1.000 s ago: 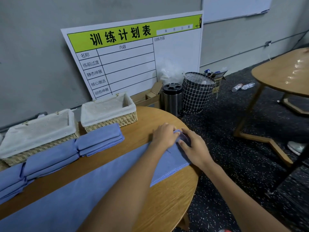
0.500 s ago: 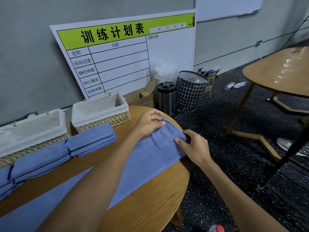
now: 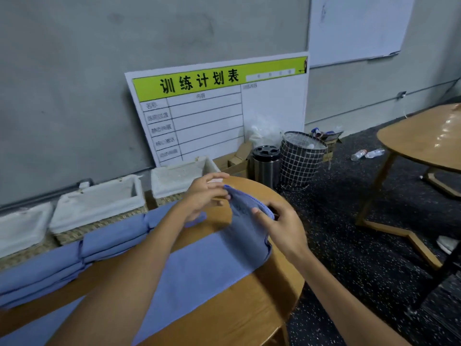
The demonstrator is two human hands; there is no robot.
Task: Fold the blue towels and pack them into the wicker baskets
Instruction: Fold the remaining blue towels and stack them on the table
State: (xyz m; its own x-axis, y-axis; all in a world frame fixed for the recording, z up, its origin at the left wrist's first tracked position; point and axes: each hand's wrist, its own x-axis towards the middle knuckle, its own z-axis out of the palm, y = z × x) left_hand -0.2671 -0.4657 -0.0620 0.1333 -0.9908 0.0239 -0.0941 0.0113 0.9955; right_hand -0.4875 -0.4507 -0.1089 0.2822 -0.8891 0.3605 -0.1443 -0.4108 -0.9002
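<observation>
A long blue towel (image 3: 207,265) lies stretched along the round wooden table (image 3: 239,310). Its far end is raised off the table. My left hand (image 3: 204,196) pinches the far corner of that end, and my right hand (image 3: 282,228) pinches the near corner. Several folded blue towels (image 3: 109,240) lie in a row behind my left arm. Behind them stand three wicker baskets with white liners, at far left (image 3: 22,228), in the middle (image 3: 99,203) and on the right (image 3: 179,176), all with nothing in them.
A planning board (image 3: 224,108) leans on the grey wall. A steel bin (image 3: 265,163) and a wire basket (image 3: 300,158) stand on the floor past the table's far edge. A second wooden table (image 3: 424,138) is at the right, with bottles (image 3: 366,154) on the dark floor.
Both hands have lifted the towel's far end off the table, where it lay flat before. The view has tilted up and turned left, showing a third basket.
</observation>
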